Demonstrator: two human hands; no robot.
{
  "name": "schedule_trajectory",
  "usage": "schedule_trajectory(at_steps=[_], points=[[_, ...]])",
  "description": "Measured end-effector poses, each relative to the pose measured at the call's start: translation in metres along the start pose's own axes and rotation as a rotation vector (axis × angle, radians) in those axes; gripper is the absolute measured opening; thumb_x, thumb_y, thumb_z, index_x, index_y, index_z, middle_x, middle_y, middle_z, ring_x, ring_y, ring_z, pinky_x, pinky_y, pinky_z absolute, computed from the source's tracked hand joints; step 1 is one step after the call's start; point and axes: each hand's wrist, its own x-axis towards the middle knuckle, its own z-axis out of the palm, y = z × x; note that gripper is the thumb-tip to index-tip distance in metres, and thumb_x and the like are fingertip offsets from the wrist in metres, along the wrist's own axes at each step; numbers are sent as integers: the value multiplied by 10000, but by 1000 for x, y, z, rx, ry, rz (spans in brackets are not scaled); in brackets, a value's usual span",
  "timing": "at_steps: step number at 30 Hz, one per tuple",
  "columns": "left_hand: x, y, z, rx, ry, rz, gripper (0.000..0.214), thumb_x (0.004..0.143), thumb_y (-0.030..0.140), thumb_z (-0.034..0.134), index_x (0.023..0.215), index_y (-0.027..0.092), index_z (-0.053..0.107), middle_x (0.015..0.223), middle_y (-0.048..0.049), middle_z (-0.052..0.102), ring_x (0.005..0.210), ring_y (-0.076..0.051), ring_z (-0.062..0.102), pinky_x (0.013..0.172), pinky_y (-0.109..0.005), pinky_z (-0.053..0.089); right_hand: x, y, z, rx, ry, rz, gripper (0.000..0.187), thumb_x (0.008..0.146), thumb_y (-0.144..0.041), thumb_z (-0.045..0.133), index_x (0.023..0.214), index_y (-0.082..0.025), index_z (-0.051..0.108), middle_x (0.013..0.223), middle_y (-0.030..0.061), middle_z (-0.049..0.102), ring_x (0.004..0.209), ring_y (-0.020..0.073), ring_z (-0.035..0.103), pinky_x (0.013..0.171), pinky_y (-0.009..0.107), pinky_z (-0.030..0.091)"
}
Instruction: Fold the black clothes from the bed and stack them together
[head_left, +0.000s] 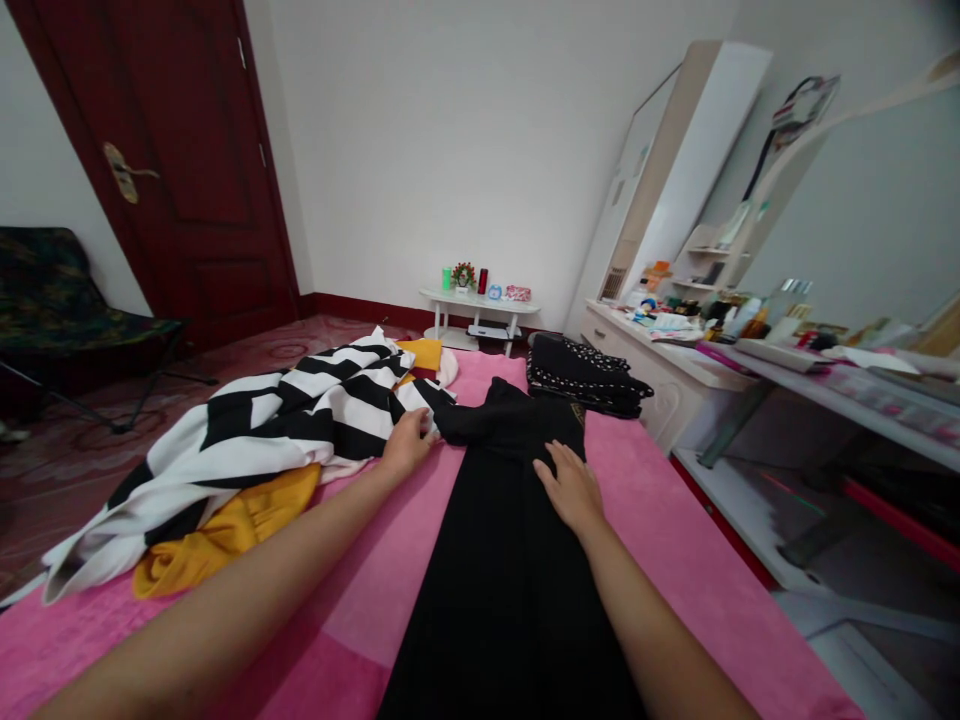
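A long black garment [517, 560] lies stretched out in front of me on the pink bed cover [675, 540]. At its far left side a piece of it sticks out sideways, and my left hand [409, 443] pinches the end of that piece. My right hand [571, 484] rests flat on the right part of the garment, fingers spread and holding nothing. Just left of my left hand is a loose heap of black-and-white striped cloth [277, 410]. Mustard-yellow cloth [232, 535] pokes out from under the heap.
A folded stack of black clothes [585, 375], some white-patterned, sits at the bed's far right corner. Beyond the bed stands a low white table [480, 298] with small items. A cluttered dressing table [660, 350] is on the right, a camouflage chair [67, 290] on the left.
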Motion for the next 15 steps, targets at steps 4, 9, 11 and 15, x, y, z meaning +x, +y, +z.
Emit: schedule_trajectory(at_steps=[4, 9, 11, 15], points=[[14, 10, 4, -30, -127, 61, 161, 739, 246, 621, 881, 172, 640, 819, -26, 650, 803, -209, 615, 753, -308, 476, 0, 1, -1, 35, 17, -12, 547, 923, -469, 358, 1369, -170, 463, 1471, 60, 396, 1376, 237, 298, 1113, 415, 239], [25, 54, -16, -112, -193, 229, 130, 771, 281, 569, 833, 169, 593, 819, -9, 632, 806, -183, 593, 777, -291, 457, -1, 2, -2, 70, 37, -22, 526, 919, -459, 379, 1343, -172, 494, 1454, 65, 420, 1364, 244, 322, 1110, 424, 247], [32, 85, -36, -93, -148, 343, 176, 788, 303, 545, 890, 165, 585, 859, -21, 617, 823, -189, 576, 786, -305, 444, -1, 2, -2, 77, 45, -29, 515, 918, -446, 389, 1335, -167, 503, 1446, 71, 432, 1358, 241, 333, 1110, 408, 253], [44, 139, -70, 86, -173, 535, 173, 816, 298, 493, 908, 164, 552, 787, -4, 555, 759, -176, 533, 729, -296, 418, -1, 2, -3, 84, 53, -34, 508, 915, -433, 403, 1339, -170, 500, 1439, 76, 441, 1349, 240, 351, 1104, 394, 265]])
